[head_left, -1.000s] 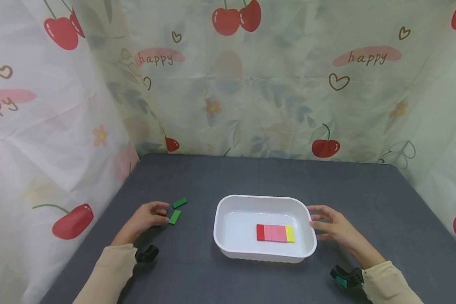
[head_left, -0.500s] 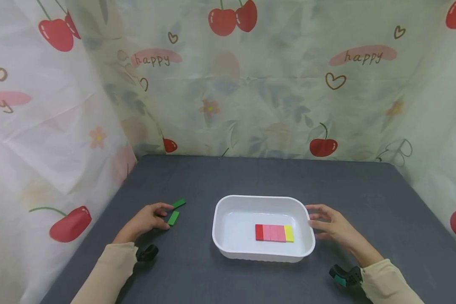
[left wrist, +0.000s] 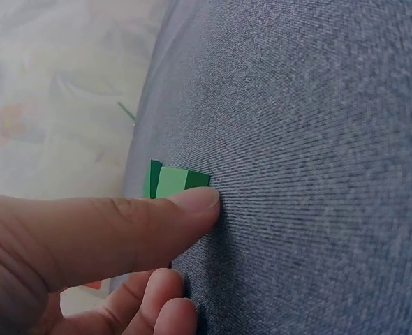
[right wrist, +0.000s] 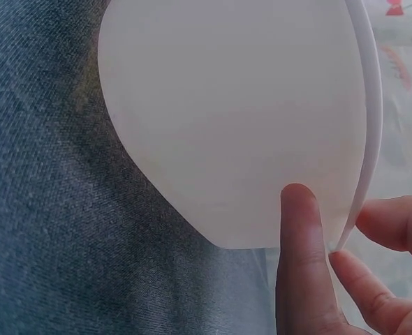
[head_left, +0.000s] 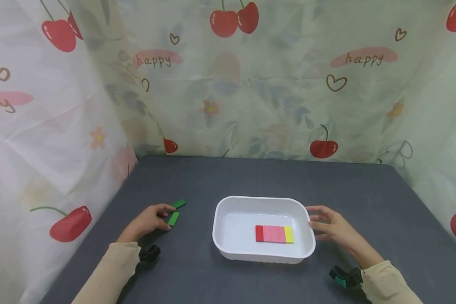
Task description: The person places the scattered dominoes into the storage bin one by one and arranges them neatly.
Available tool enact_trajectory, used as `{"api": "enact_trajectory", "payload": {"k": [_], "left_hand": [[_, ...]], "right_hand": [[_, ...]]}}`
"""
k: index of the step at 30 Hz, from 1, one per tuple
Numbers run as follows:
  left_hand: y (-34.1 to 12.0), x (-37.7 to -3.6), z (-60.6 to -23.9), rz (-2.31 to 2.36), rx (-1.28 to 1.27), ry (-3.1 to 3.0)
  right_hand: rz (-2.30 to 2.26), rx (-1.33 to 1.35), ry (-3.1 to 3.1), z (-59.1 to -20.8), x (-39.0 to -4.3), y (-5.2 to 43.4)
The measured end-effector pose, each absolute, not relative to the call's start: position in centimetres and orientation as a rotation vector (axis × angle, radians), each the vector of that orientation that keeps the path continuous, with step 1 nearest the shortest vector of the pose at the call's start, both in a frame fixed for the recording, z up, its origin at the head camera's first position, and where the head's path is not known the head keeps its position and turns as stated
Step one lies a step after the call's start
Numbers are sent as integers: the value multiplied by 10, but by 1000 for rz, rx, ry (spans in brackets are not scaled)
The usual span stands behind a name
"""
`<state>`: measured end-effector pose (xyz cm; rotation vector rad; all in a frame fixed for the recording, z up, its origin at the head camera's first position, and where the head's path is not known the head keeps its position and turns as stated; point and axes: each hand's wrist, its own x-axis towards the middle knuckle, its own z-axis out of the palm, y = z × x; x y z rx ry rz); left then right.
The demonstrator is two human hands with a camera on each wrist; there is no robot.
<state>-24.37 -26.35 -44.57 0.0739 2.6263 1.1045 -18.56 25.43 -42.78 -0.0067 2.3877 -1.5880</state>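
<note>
- Cherry-print curtains enclose your grey worktop (head_left: 228,181).
- Your left hand (head_left: 146,221) lies relaxed, fingertips touching the near green block (head_left: 173,218), whose long axis runs near-to-far.
- Your right hand (head_left: 332,228) pinches the white tray (head_left: 228,202) at its right rim.

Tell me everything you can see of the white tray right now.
The white tray is a shallow rectangular tub with rounded corners and a rolled rim, smooth, plastic by its look. It sits upright on the dark grey table, near the front middle. Inside, flat on its floor, lies a row of tiles: one red, three pink, one yellow, side by side. The right hand holds its right rim, thumb against the outer wall, fingers at the lip.
</note>
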Motion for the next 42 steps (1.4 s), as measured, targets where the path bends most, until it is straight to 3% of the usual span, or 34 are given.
{"api": "enact_trajectory", "payload": {"k": [42], "left_hand": [[-258, -239, -445, 1116, -19, 2700]], "right_hand": [[-1592, 10, 2391, -429, -185, 253]]}}
